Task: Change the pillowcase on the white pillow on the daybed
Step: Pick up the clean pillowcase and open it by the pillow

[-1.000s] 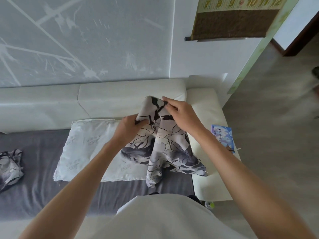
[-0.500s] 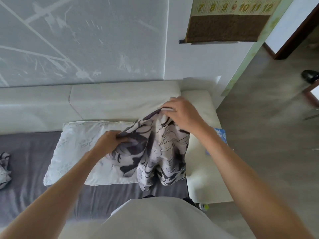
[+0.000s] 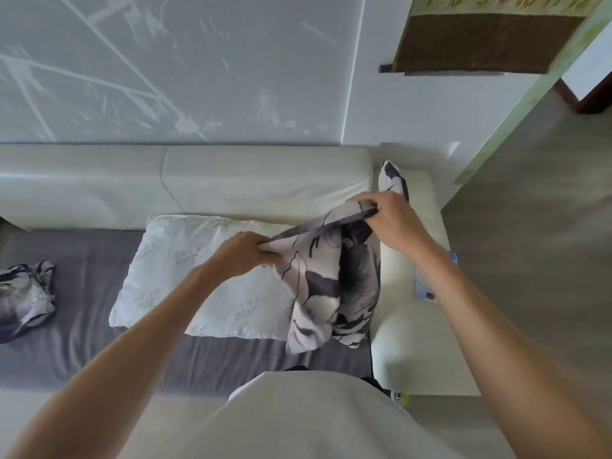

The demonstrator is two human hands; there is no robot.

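From the head camera, looking down on a daybed point(image 3: 251, 190) with a cream padded back against a pale streaked wall point(image 3: 165, 67), a grey sheet point(image 3: 82, 332) over its seat and a cream armrest point(image 3: 410, 326) at three o'clock; beyond that, grey floor point(image 3: 536, 226) runs off to the right, and a brown wall hanging point(image 3: 480, 44) sits at one o'clock, its top cut off by the frame. The white pillow point(image 3: 198, 276) lies bare on the sheet, long axis running from about ten o'clock to four o'clock, its right end covered by cloth. Over that end, the patterned pillowcase point(image 3: 334, 293) is held up: the left hand point(image 3: 241, 256) grips one side of its upper edge with fingers curled, the right hand point(image 3: 394, 220) pinches the other, the edge pulled taut between them and the rest hanging down toward six o'clock. A second crumpled patterned cloth point(image 3: 23, 296) lies at nine o'clock, partly out of frame. A bluish packet point(image 3: 427, 286) on the armrest is mostly hidden behind the right forearm, possibly tissues.
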